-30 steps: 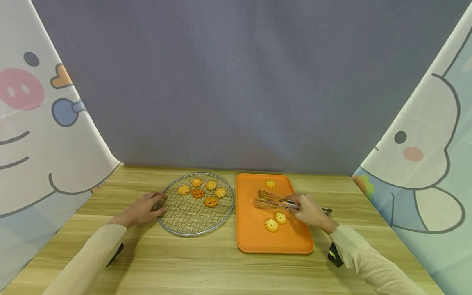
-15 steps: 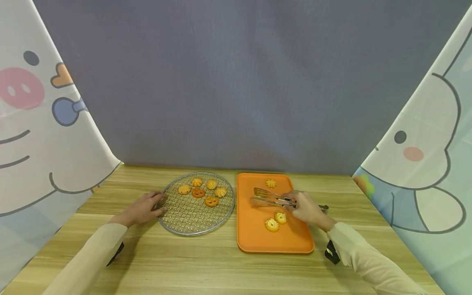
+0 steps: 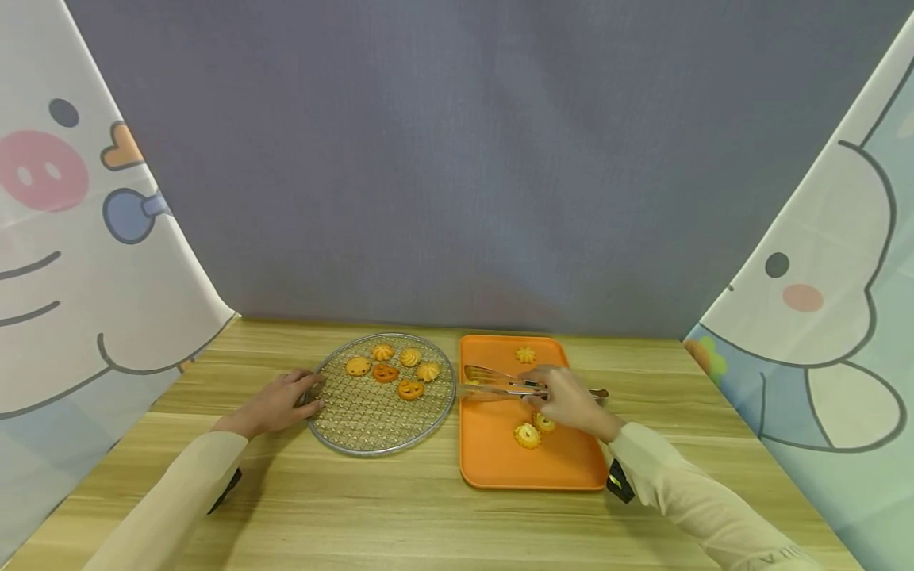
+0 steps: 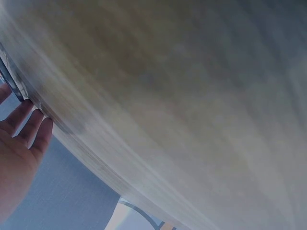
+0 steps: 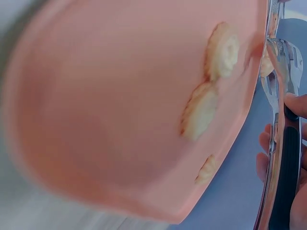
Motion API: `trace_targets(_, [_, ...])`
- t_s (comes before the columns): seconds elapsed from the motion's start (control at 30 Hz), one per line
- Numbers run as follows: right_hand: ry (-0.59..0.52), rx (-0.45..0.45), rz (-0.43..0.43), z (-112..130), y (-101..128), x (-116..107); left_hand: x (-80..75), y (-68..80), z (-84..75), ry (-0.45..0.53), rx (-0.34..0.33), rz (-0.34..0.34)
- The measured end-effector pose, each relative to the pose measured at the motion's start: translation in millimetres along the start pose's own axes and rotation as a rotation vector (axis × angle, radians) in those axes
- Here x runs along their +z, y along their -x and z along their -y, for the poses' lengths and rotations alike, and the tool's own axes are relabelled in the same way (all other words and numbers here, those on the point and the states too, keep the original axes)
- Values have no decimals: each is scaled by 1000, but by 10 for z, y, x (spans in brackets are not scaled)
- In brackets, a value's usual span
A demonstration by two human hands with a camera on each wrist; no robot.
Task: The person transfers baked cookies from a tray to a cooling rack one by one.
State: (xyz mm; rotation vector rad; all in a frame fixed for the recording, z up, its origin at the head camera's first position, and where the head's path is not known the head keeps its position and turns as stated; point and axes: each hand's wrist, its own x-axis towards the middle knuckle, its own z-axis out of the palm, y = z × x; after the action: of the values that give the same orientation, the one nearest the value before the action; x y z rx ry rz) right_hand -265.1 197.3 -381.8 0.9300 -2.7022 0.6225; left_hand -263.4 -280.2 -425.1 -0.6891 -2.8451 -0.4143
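tongs point(image 3: 500, 382) in right hand point(image 3: 564, 400)

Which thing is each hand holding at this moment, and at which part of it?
The right hand grips metal tongs at their handle end, tips empty. The left hand holds nothing; its fingers rest on the round wire rack's left rim.

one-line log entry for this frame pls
left hand: touches wire rack rim | right hand: grips tongs, empty, over orange tray | cookies: six on rack, three on tray
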Motion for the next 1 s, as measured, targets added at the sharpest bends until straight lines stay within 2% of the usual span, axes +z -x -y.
trace_targets(0.2, [11, -89, 3, 115, -124, 63, -2, -5, -6, -5, -3, 4])
trace_targets(0.73, [-1, -142, 84, 573, -461, 315, -6, 6, -11, -1, 9, -7])
trace_targets(1.0, [-1, -181, 87, 731, -617, 492, -4, 5, -15, -3, 7, -6])
